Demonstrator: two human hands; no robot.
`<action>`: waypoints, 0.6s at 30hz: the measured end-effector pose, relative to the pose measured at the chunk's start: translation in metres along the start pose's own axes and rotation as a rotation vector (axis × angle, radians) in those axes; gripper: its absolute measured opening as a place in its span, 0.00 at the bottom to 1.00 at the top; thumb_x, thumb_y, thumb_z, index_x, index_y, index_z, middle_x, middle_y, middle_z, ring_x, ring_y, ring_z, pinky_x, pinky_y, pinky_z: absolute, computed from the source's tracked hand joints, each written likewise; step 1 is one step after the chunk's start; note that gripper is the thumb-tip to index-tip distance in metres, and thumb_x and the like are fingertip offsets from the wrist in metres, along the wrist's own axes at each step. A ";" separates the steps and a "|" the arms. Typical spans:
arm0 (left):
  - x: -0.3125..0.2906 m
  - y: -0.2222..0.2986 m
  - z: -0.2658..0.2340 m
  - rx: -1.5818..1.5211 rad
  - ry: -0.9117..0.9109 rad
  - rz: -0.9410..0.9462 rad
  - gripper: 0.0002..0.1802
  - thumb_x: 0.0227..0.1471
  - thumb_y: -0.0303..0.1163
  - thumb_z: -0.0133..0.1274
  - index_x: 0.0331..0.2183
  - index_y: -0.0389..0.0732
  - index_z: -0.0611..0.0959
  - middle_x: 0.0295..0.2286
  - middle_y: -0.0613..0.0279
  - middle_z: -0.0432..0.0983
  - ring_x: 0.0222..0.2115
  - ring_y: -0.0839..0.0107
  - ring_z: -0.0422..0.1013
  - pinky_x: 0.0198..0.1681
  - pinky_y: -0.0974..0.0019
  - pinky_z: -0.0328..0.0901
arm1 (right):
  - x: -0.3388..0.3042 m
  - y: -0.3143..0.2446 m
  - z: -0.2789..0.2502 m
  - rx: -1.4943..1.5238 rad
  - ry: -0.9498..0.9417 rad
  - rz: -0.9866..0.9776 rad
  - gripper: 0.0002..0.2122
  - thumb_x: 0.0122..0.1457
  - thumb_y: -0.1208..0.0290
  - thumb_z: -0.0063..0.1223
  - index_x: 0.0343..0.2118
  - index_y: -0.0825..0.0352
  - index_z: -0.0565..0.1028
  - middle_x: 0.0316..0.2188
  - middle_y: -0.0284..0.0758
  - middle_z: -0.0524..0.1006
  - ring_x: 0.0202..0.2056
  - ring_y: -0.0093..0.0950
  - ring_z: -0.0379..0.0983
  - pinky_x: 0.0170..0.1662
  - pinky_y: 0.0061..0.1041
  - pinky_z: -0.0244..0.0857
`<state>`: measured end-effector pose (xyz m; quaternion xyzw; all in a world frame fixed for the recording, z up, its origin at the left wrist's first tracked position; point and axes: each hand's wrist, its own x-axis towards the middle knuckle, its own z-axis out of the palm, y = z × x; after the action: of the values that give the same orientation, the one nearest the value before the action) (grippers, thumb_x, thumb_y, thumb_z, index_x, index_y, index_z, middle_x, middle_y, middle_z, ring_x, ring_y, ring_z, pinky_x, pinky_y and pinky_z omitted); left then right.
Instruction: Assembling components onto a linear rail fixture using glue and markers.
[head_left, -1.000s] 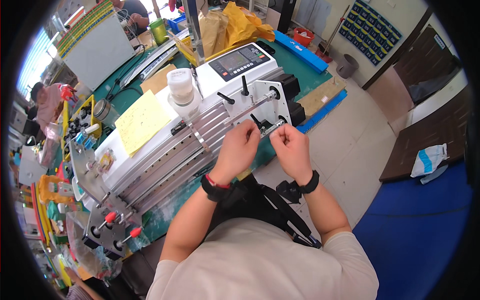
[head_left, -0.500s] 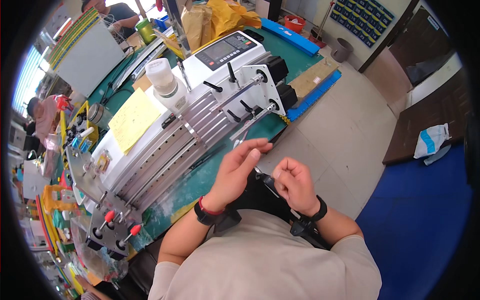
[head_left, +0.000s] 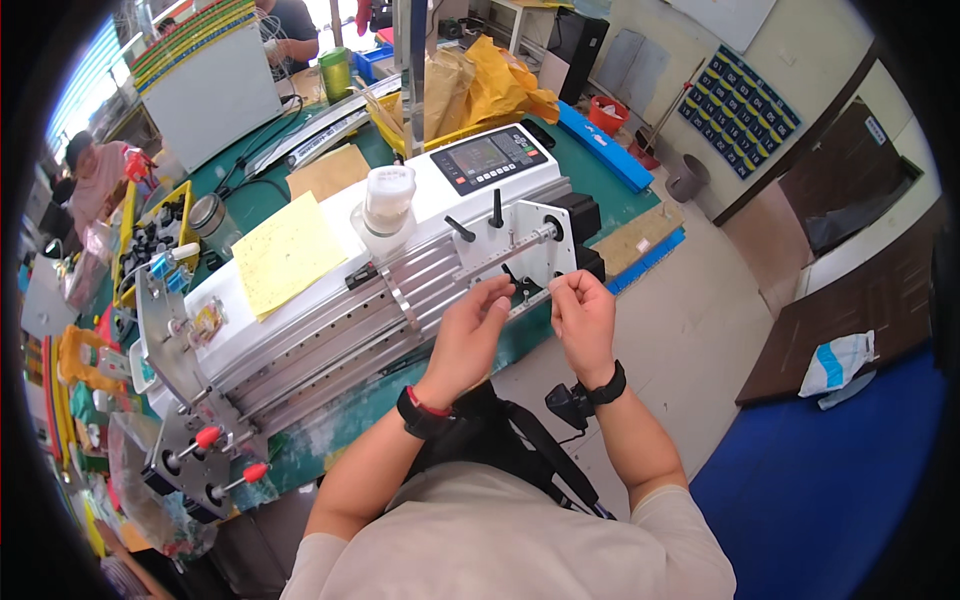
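Machine (head_left: 345, 325) corner sits partly behind right hand (head_left: 586, 320); grip unclear.

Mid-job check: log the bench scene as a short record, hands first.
Left hand: partly open, near black levers
Right hand: fingertips pinched; anything held is unclear
Machine: white, metal rails, on green tabletop
On top: yellow paper, white container
Built in: control panel
Left end: two red knobs

Wide fisheye head view, facing steeply down, hands (head_left: 468, 338) near centre
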<state>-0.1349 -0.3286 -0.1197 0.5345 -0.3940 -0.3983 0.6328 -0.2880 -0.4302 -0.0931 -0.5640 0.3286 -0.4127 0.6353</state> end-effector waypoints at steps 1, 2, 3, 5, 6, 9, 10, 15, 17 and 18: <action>0.005 -0.004 0.000 -0.003 0.007 0.001 0.23 0.71 0.29 0.50 0.62 0.28 0.75 0.54 0.50 0.81 0.54 0.69 0.76 0.60 0.65 0.68 | 0.004 0.001 0.001 -0.017 0.011 0.011 0.08 0.72 0.71 0.58 0.34 0.66 0.74 0.20 0.21 0.71 0.20 0.10 0.63 0.22 0.15 0.55; 0.010 -0.006 0.000 -0.043 -0.006 -0.009 0.23 0.71 0.29 0.50 0.62 0.29 0.76 0.54 0.51 0.81 0.54 0.70 0.76 0.59 0.65 0.69 | 0.004 0.001 0.002 -0.019 0.007 0.015 0.08 0.72 0.71 0.58 0.34 0.66 0.74 0.20 0.21 0.71 0.20 0.10 0.63 0.22 0.15 0.55; 0.014 -0.007 0.000 -0.082 -0.019 -0.020 0.22 0.71 0.28 0.50 0.62 0.29 0.76 0.54 0.51 0.81 0.53 0.70 0.77 0.59 0.65 0.69 | 0.004 0.001 0.004 -0.034 -0.002 0.020 0.08 0.72 0.71 0.58 0.34 0.66 0.75 0.20 0.22 0.72 0.20 0.10 0.63 0.22 0.15 0.55; 0.019 -0.003 0.001 -0.142 -0.027 -0.077 0.21 0.71 0.28 0.51 0.61 0.29 0.77 0.53 0.52 0.82 0.52 0.70 0.77 0.58 0.65 0.70 | 0.004 -0.001 0.006 -0.049 -0.011 0.030 0.08 0.72 0.71 0.58 0.34 0.67 0.75 0.20 0.22 0.72 0.20 0.10 0.63 0.22 0.15 0.55; 0.020 0.001 0.001 -0.199 -0.037 -0.131 0.21 0.71 0.28 0.51 0.60 0.29 0.78 0.52 0.53 0.82 0.51 0.71 0.77 0.57 0.66 0.70 | 0.003 -0.001 0.006 -0.021 -0.034 0.059 0.08 0.71 0.72 0.58 0.34 0.67 0.75 0.21 0.22 0.72 0.20 0.10 0.64 0.22 0.15 0.55; 0.023 0.009 0.002 -0.211 -0.048 -0.167 0.18 0.71 0.28 0.52 0.57 0.30 0.81 0.48 0.57 0.84 0.49 0.74 0.77 0.55 0.67 0.70 | 0.002 0.000 0.006 -0.002 -0.058 0.101 0.07 0.71 0.72 0.58 0.35 0.67 0.76 0.21 0.23 0.73 0.20 0.10 0.64 0.22 0.15 0.55; 0.024 0.006 0.002 -0.210 -0.049 -0.169 0.18 0.71 0.28 0.52 0.57 0.30 0.81 0.48 0.57 0.84 0.49 0.74 0.77 0.55 0.67 0.70 | 0.001 0.000 0.006 -0.012 -0.060 0.110 0.07 0.71 0.72 0.58 0.35 0.67 0.76 0.21 0.23 0.73 0.20 0.10 0.64 0.22 0.15 0.55; 0.023 -0.005 0.004 -0.206 -0.005 -0.089 0.13 0.68 0.27 0.56 0.50 0.31 0.85 0.40 0.65 0.83 0.42 0.79 0.77 0.49 0.72 0.71 | -0.006 0.001 0.005 -0.022 -0.076 0.114 0.06 0.71 0.73 0.58 0.35 0.67 0.76 0.22 0.23 0.73 0.20 0.11 0.65 0.23 0.15 0.56; 0.022 -0.002 0.005 -0.164 -0.002 -0.080 0.13 0.67 0.26 0.57 0.49 0.31 0.86 0.38 0.65 0.84 0.40 0.80 0.77 0.47 0.73 0.71 | -0.010 0.003 0.003 -0.036 -0.075 0.106 0.06 0.71 0.73 0.58 0.35 0.67 0.76 0.22 0.23 0.73 0.21 0.11 0.65 0.23 0.15 0.56; 0.021 0.000 0.005 -0.124 0.003 -0.071 0.12 0.66 0.26 0.58 0.47 0.30 0.87 0.37 0.66 0.84 0.38 0.81 0.77 0.45 0.74 0.71 | -0.013 0.004 0.001 -0.003 -0.069 0.111 0.06 0.71 0.73 0.58 0.35 0.67 0.75 0.22 0.23 0.73 0.21 0.11 0.65 0.23 0.15 0.56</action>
<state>-0.1316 -0.3499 -0.1179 0.5085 -0.3487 -0.4432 0.6507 -0.2922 -0.4181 -0.0972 -0.5596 0.3381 -0.3566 0.6674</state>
